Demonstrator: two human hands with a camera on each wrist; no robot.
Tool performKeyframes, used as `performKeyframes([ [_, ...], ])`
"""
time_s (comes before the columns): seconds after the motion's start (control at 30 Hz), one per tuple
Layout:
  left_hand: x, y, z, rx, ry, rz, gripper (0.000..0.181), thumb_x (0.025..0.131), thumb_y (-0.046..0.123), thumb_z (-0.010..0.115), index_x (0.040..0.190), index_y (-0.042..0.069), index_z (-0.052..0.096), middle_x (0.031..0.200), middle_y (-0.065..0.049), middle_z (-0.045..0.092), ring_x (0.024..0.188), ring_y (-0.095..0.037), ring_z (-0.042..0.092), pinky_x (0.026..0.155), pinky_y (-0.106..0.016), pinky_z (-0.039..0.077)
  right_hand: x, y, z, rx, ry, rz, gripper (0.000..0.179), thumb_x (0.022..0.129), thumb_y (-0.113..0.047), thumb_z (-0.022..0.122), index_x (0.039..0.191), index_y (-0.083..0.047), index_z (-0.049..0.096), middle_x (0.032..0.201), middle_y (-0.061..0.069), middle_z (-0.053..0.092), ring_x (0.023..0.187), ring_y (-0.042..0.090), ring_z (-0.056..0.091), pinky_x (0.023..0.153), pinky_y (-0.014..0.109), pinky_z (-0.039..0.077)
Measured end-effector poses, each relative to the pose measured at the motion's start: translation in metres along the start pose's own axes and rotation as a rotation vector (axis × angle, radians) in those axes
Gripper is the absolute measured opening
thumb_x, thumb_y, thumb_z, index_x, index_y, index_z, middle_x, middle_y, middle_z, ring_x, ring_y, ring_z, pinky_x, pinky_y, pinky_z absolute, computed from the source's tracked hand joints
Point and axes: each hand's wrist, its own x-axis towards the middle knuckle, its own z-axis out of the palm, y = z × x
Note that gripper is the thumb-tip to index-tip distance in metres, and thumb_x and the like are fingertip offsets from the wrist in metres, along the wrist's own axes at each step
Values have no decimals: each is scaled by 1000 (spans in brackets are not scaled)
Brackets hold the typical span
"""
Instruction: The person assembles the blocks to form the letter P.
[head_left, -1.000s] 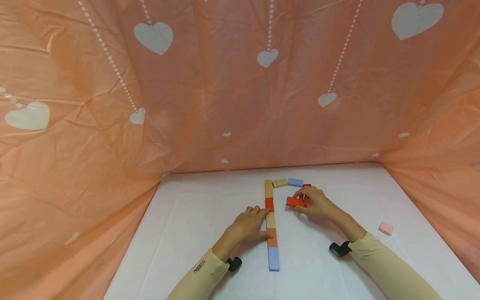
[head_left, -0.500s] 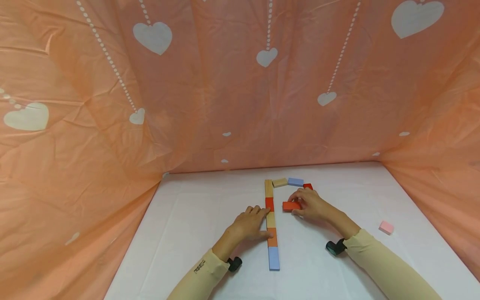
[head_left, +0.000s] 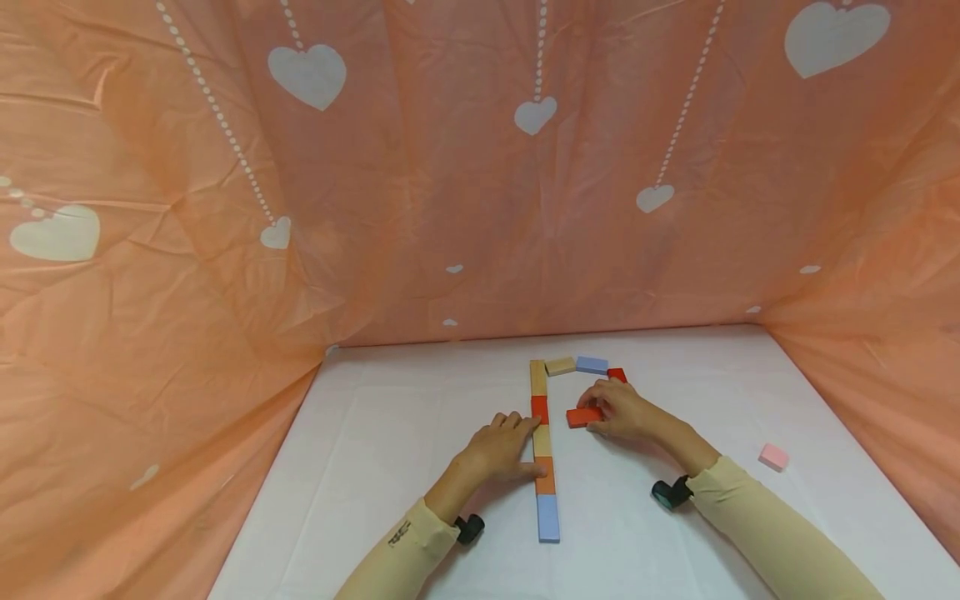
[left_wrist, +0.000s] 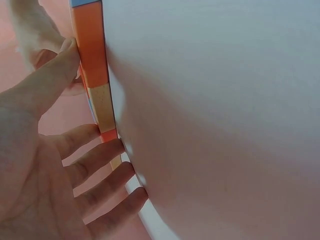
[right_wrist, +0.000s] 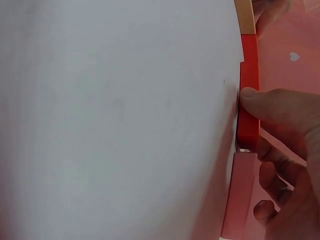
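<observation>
A row of flat blocks runs away from the person on the white table. In it are a blue block (head_left: 548, 518), an orange block (head_left: 544, 476), a wood-coloured block (head_left: 542, 442), a red block (head_left: 540, 409) and another wood-coloured block (head_left: 538, 377). The left hand (head_left: 495, 450) rests along this row, thumb at the orange block, fingers extended towards the red one. Right of the row, the right hand (head_left: 621, 410) pinches a loose red block (head_left: 583, 417) between thumb and fingers, low over the table. A pink block (right_wrist: 240, 195) shows beside that hand in the right wrist view.
From the row's far end, a wood-coloured block (head_left: 560, 367), a blue block (head_left: 592, 365) and a red block (head_left: 617, 375) curve rightwards. Another pink block (head_left: 773, 457) lies apart at the right. Orange curtains (head_left: 450, 208) enclose the white table (head_left: 390, 450).
The right hand has brought its red block slightly left, down and nearer the person. More of the far red block now shows. The left hand has stayed in place.
</observation>
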Motion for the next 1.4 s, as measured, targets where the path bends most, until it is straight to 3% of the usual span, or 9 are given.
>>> performKeyframes([
  [0.43,1,0,0,4,-5,-1,87,92,62,78,161,19,48,148,-9,58,133,-29,55,108,-44,53,0,5,1,14,0,23,28,88,-13,88,113,-13,75,111,3,70,108,29,59,100,55,45],
  [1.4,1,1,0,-3,1,-9,87,91,62,79,161,18,49,147,-9,59,132,-29,55,108,-46,53,2,1,0,36,-32,64,30,90,-17,87,116,-12,73,115,4,70,112,30,60,102,59,49],
])
